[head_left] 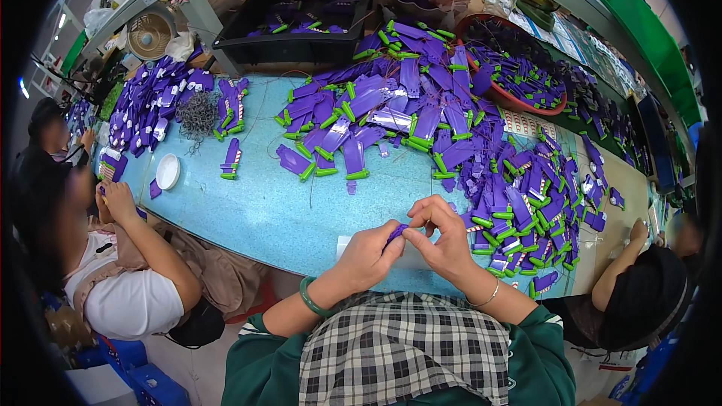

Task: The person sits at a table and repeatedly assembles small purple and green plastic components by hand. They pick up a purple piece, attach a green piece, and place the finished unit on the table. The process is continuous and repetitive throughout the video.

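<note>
Centrally, two hands are working together above the near edge of the light-blue table [256,210]. Left hand [366,254] and right hand [444,237] are both pinching one small purple plastic piece [396,231], fingertips meeting around it; only a short, glossy purple end is showing, its full shape hidden. Purple toy parts with green tips are lying in three heaps: centre [391,105], right [534,210], far left [154,101]. One black crate [301,7], one red basin [519,98], one white dish [167,171]. Two other people are sitting nearby, one on each side.
</note>
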Demonstrator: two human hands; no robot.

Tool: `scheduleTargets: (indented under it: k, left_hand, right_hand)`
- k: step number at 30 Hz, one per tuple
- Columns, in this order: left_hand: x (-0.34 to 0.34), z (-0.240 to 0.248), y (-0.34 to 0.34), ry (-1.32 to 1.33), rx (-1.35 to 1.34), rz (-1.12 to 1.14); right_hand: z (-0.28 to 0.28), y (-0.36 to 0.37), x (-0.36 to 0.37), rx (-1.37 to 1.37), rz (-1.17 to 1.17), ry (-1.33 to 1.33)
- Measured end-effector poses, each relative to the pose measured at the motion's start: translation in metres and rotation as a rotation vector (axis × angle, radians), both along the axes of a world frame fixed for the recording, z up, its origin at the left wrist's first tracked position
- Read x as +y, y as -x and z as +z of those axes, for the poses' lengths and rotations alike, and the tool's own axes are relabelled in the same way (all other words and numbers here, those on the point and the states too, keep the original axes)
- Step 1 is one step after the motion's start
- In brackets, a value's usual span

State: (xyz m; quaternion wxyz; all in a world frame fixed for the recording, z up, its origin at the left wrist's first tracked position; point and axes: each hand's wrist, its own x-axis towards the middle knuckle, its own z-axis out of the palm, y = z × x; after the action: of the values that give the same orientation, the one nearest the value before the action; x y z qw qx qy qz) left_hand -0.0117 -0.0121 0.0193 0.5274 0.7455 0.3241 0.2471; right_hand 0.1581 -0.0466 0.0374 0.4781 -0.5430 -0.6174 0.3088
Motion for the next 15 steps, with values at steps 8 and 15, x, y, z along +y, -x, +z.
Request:
scheduleTargets:
  k: [8, 15]
  left_hand:
    - [-0.007, 0.011, -0.005, 0.072, -0.017, -0.05]
    - [0.013, 0.004, -0.003, -0.033, 0.056, -0.018]
  right_hand:
    - [0.0, -0.007, -0.005, 0.092, 0.101, 0.133]
    - [0.004, -0.051, 0.005, 0.005, 0.096, 0.186]
